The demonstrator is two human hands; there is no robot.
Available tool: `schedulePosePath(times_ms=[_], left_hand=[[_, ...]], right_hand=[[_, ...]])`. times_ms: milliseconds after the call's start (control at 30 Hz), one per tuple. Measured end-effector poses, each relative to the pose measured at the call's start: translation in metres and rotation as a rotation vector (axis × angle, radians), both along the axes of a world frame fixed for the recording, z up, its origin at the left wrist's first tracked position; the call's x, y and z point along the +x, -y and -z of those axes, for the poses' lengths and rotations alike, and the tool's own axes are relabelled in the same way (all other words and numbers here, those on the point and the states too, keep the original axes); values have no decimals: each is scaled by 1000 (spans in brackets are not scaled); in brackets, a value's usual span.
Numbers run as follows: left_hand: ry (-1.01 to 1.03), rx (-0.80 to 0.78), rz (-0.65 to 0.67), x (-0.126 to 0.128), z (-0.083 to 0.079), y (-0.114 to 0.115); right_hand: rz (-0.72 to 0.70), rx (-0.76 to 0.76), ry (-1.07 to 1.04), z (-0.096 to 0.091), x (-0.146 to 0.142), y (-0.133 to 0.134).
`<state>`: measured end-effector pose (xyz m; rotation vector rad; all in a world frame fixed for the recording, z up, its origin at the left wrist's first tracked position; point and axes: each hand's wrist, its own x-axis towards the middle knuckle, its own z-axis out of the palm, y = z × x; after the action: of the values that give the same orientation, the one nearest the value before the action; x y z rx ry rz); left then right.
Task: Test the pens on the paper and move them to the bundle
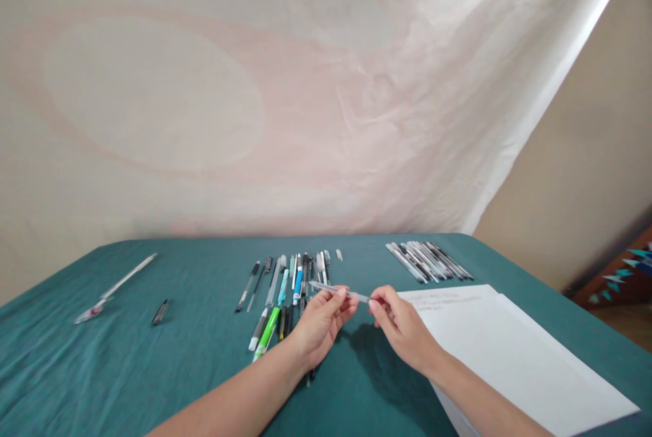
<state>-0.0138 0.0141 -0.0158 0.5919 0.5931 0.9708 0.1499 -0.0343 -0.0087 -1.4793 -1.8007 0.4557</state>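
Both hands hold one clear, slim pen (356,295) level above the teal tablecloth (153,369). My left hand (320,325) pinches its left half, fingers closed around the barrel. My right hand (400,325) pinches the right end with thumb and fingertips. Just behind and under my left hand lies a row of several pens (290,281), among them a green one (267,332) and a blue-and-white one (298,282).
White paper sheets (509,348) lie at the right, under my right forearm. A bundle of several grey pens (428,260) sits at the back right. A long clear pen (115,287) and a short dark piece (159,312) lie far left. A pale cloth backdrop hangs behind.
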Motion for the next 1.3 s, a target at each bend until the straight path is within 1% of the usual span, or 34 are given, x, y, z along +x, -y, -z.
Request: schedulePosePath(times_ms=[67,267,333,400,500,633,767,900,967,1100,1233,1300], left_hand=[[-13,23,13,0,0,0],[-48,57,38,0,-1,1],[-53,44,17,0,-2,1],[-56,31,-6,0,-4,1],[-58,32,-13,0,-5,1],[-51,54,9,0,-4,2],[-57,49,-18,0,-5,2],[-68,57,-19,0,-6,3],[-76,73,-13,1,-6,3],[-88,111,-18,2,-4,2],[-91,94,-46,2,-3,1],[-100,90,-39,1,-5,0]], right_hand=[[2,-2,22,1,1,-1],[-36,-130,-50,3,3,-3],[-36,-102,-46,0,3,-2],[-22,-43,-25,-2,4,-1],[-11,6,-4,-3,4,0],[-58,-45,-66,0,4,-2],[-75,-71,-137,-1,5,-2],[-52,-32,-88,-3,5,-1],[-54,-37,-66,-2,5,-2],[-67,-65,-97,2,5,-3],[-74,-48,-108,0,5,-1],[-71,-38,-93,-1,5,0]])
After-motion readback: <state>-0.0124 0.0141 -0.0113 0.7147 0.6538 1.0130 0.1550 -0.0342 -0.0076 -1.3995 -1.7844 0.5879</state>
